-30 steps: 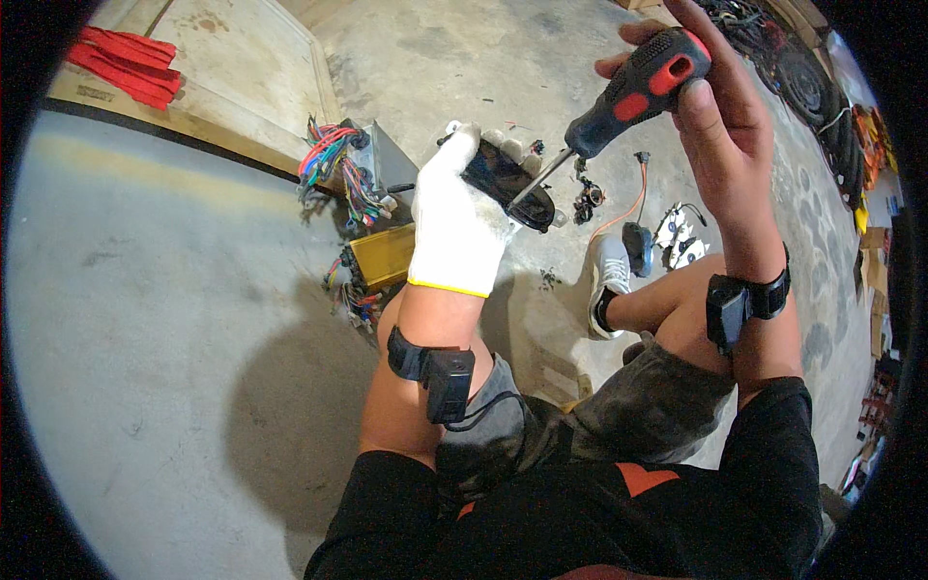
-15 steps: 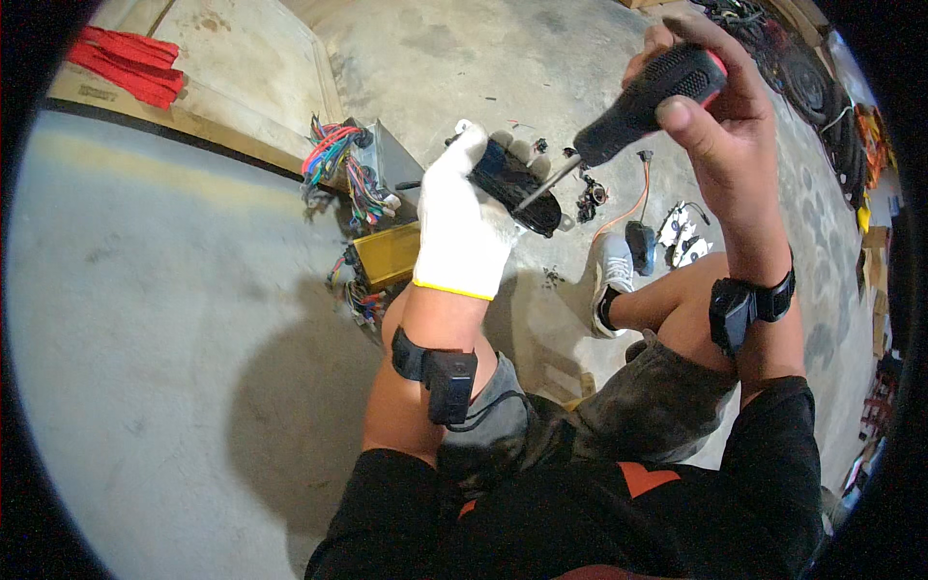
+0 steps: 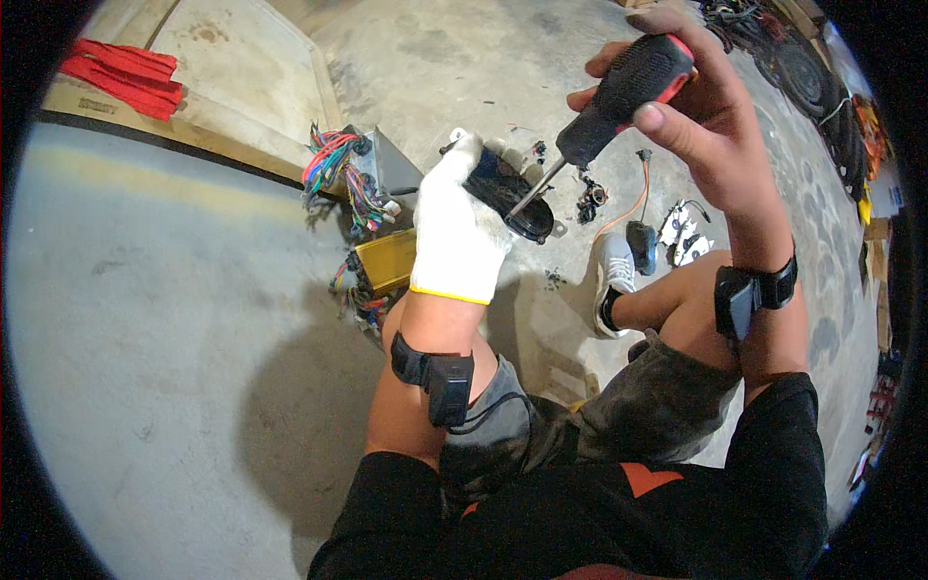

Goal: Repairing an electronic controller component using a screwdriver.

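My left hand (image 3: 458, 230), in a white glove with a yellow cuff edge, is closed around a black elongated plastic housing (image 3: 506, 193). Its exact kind does not show. Bare, my right hand (image 3: 710, 121) grips a screwdriver (image 3: 623, 97) by its thick black handle with red parts. The thumb and some fingers press on the handle. From there the metal shaft slants down left, and its tip meets the housing near the rounded lower right end. What lies under the tip is too small to make out.
At left stand a silver box with coloured wires (image 3: 350, 179) and a yellow metal box (image 3: 385, 263). Small black parts (image 3: 592, 198), a black piece with an orange cable (image 3: 641, 244) and white parts (image 3: 684, 237) lie on the floor beyond my shoe (image 3: 615, 275). Red cloth (image 3: 126, 77) hangs far left.
The screwdriver and my right hand have shifted slightly left, and the handle stands a little steeper. The housing has tilted slightly in my left hand; the grip remains.
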Available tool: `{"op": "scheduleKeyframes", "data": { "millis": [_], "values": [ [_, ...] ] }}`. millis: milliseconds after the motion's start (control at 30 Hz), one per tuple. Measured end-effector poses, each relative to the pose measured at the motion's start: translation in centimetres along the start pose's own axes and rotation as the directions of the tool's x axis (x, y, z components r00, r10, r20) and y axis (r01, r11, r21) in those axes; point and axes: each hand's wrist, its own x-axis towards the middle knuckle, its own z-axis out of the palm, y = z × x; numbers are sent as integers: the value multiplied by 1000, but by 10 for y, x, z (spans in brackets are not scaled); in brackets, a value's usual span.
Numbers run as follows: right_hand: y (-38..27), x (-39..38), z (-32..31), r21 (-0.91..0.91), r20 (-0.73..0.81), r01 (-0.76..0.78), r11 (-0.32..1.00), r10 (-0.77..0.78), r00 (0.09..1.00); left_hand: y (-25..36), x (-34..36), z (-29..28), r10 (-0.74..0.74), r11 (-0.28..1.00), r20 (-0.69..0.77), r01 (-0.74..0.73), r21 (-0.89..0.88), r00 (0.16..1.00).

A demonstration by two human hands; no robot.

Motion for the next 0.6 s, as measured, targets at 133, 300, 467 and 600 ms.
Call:
{"op": "scheduleKeyframes", "data": {
  "millis": [133,300,467,600],
  "values": [
    [-7,2,15,-189,-128,-59,980,35,991,10,-19,8,42,997,-55,-38,62,998],
    [-7,-1,17,-518,-114,-20,855,-46,992,9,-15,1,0,1000,-124,1,8,992],
    [11,-2,25,-436,-220,13,900,-121,968,2,1,-5,147,979,-196,-170,-111,970],
    [16,-3,27,-463,-353,-105,880,-74,933,-3,9,-5,241,950,-317,-290,-118,917]
  ]
}}
